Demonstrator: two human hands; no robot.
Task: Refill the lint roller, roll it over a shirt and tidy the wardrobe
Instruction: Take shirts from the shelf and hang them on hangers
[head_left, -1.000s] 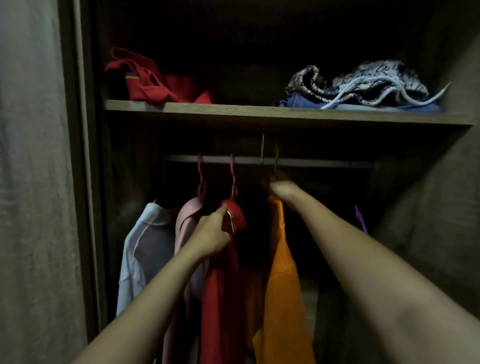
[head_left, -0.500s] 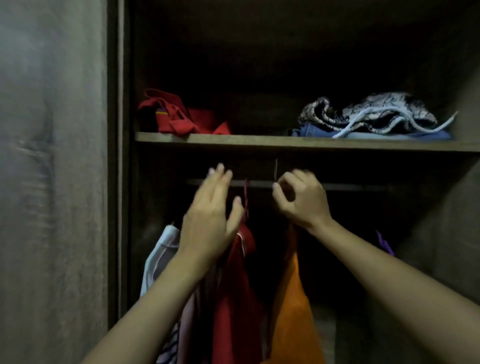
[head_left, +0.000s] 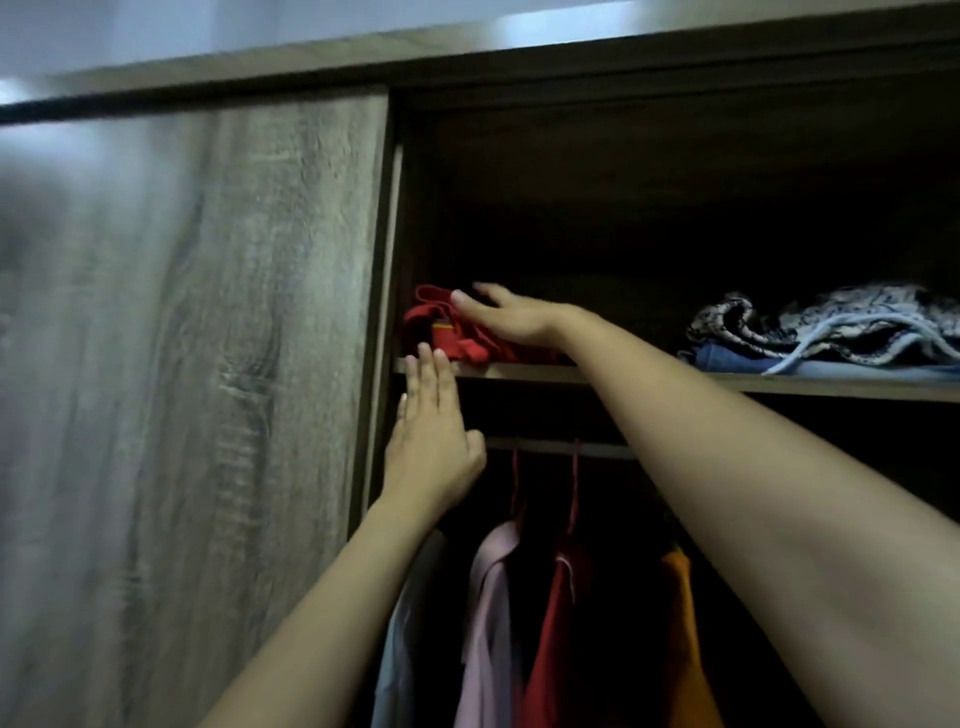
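Note:
I look into an open wooden wardrobe. A crumpled red garment lies at the left end of the upper shelf. My right hand rests flat on top of it, fingers spread. My left hand is raised just below the shelf edge, fingers straight and holding nothing. Under the shelf a rail carries a white shirt, a pink shirt, a red shirt and an orange shirt. No lint roller is in view.
A patterned black-and-white bundle with a pale blue strap lies on folded blue cloth at the shelf's right. The sliding wardrobe door covers the left side. The space above the shelf is dark.
Both hands left the hangers on the rail and rose. The right hand moved up and left onto the red garment; the left hand moved to the shelf edge. The view tilted upward.

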